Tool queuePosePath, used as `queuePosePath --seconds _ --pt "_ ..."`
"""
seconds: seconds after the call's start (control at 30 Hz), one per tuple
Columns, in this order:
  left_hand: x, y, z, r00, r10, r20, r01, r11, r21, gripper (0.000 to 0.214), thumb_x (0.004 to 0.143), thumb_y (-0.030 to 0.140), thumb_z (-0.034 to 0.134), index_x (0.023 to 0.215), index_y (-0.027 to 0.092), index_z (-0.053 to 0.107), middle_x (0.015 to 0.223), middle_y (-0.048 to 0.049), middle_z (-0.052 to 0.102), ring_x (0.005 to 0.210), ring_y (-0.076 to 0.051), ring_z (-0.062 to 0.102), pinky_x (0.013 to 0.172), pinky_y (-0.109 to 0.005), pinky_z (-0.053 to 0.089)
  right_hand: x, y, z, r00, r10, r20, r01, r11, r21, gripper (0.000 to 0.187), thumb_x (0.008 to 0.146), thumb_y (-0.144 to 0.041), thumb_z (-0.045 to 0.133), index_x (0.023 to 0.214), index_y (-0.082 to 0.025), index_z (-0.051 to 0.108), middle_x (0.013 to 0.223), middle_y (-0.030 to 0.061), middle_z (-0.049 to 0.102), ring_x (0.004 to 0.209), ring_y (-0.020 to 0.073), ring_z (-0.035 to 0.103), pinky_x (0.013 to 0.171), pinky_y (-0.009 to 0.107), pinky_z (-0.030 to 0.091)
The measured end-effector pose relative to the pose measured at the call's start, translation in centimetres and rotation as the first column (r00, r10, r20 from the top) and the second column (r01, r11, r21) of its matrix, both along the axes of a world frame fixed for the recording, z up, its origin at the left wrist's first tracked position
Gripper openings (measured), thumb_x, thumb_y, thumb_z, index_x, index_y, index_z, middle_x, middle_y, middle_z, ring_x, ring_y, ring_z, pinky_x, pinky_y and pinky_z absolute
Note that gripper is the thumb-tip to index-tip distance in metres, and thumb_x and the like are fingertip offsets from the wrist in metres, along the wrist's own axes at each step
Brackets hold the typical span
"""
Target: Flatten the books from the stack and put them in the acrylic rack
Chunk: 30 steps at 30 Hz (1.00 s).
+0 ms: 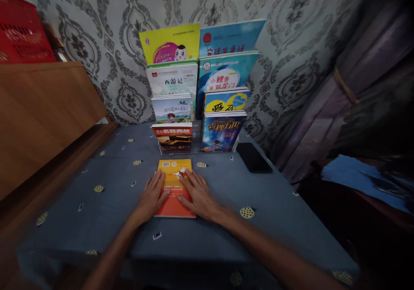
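Observation:
An orange-and-yellow book point(176, 204) lies flat on the blue tablecloth in front of me, its barcode side up. My left hand point(153, 195) rests along the book's left edge, fingers stretched out. On the right edge lies my right hand point(200, 195), also flat with its fingers spread. Neither hand is closed around the book. Just beyond stand two columns of upright books in a clear rack; nearest are a red-topped book point(173, 138) on the left and a dark blue book point(221, 132) on the right.
A black phone point(254, 157) lies right of the rack. The patterned tablecloth point(106, 212) covers the table. Wooden furniture point(45, 117) with a red box point(24, 31) on it stands at left. A curtain point(310, 96) and blue cloth point(359, 180) are at right.

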<state>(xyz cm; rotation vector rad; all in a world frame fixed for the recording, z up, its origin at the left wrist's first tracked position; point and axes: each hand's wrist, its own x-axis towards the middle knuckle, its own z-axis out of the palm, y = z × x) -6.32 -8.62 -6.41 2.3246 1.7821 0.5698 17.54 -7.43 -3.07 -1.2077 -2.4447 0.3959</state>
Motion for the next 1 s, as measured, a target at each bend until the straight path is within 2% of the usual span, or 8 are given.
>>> queuePosePath --seconds 0.27,0.43,0.5,0.6,0.7,0.77,0.87,1.0 --pt "1.3 -4.5 -0.3 0.999 0.009 -0.031 -0.007 0.998 0.059 0.064 0.103 0.047 0.033 0.16 0.019 0.024 0.165 -0.0153 0.027 0.155 -0.027 0.018 0.122 -0.053 0.028 1.0 -3.7 0.6 0.998 0.056 0.038 -0.056 0.998 0.006 0.064 0.096 -0.044 0.055 0.152 -0.015 0.044 0.162 0.0188 0.034 0.154 0.0346 0.018 0.123 0.061 0.021" --pt "1.0 -7.9 0.1 0.999 -0.03 -0.019 0.031 0.998 0.049 0.067 0.104 0.046 0.035 0.162 0.025 0.008 0.167 -0.0122 0.021 0.155 -0.027 0.018 0.122 -0.052 0.03 2.9 -6.2 0.6 0.983 0.178 0.045 -0.178 0.984 -0.008 0.081 0.095 -0.06 0.052 0.159 -0.016 0.028 0.166 0.0197 0.022 0.155 0.035 0.013 0.122 0.064 0.02" --pt "0.0 -9.2 1.1 0.991 -0.13 -0.018 0.13 0.992 0.004 0.078 0.1 0.054 0.043 0.162 0.03 0.003 0.168 -0.0108 0.016 0.155 -0.029 0.017 0.122 -0.053 0.031 4.2 -6.9 0.8 0.961 0.271 0.053 -0.271 0.963 -0.014 0.095 0.09 -0.068 0.057 0.161 -0.017 0.02 0.167 0.0203 0.015 0.155 0.0371 0.009 0.121 0.066 0.018" --pt "-2.0 -10.9 3.1 0.928 -0.371 -0.036 0.366 0.925 -0.101 0.121 0.073 0.075 0.067 0.161 0.032 -0.003 0.167 -0.0139 0.015 0.153 -0.038 0.02 0.118 -0.057 0.034 6.1 -7.6 1.3 0.911 0.411 0.025 -0.411 0.911 -0.018 0.111 0.08 -0.067 0.07 0.162 -0.023 0.011 0.167 0.0194 0.012 0.155 0.0378 0.009 0.121 0.066 0.017" --pt "-3.4 -12.2 4.4 0.889 -0.449 -0.095 0.428 0.886 -0.18 0.125 0.073 0.065 0.075 0.16 0.034 -0.009 0.166 -0.0134 0.018 0.152 -0.038 0.025 0.118 -0.056 0.036 7.2 -8.3 1.7 0.871 0.491 -0.003 -0.49 0.871 -0.036 0.115 0.075 -0.054 0.081 0.162 -0.029 0.011 0.167 0.0173 0.015 0.154 0.0368 0.013 0.121 0.066 0.017" --pt "-3.7 -12.8 4.0 0.87 -0.466 -0.162 0.43 0.877 -0.216 0.116 0.08 0.052 0.074 0.16 0.033 -0.008 0.165 -0.012 0.019 0.151 -0.036 0.027 0.118 -0.053 0.037 7.2 -8.8 1.8 0.878 0.478 0.017 -0.477 0.877 -0.054 0.11 0.075 -0.039 0.084 0.162 -0.031 0.016 0.167 0.0162 0.018 0.154 0.0358 0.014 0.121 0.065 0.017" --pt "-3.8 -13.1 1.8 0.855 -0.446 -0.265 0.417 0.895 -0.16 0.107 0.084 0.035 0.069 0.16 0.032 -0.005 0.164 -0.0104 0.025 0.15 -0.035 0.032 0.117 -0.05 0.038 6.5 -9.2 1.7 0.91 0.411 0.052 -0.407 0.911 -0.061 0.093 0.081 -0.022 0.079 0.158 -0.033 0.029 0.165 0.0152 0.027 0.154 0.0332 0.02 0.122 0.064 0.02" --pt "-3.9 -13.3 0.5 0.871 -0.394 -0.294 0.398 0.916 -0.046 0.1 0.085 0.034 0.065 0.161 0.03 0.0 0.163 -0.0101 0.029 0.148 -0.036 0.036 0.116 -0.051 0.039 6.1 -9.1 1.7 0.919 0.392 0.042 -0.39 0.919 -0.052 0.072 0.088 -0.032 0.074 0.152 -0.033 0.042 0.161 0.0156 0.037 0.152 0.0333 0.027 0.12 0.066 0.021"
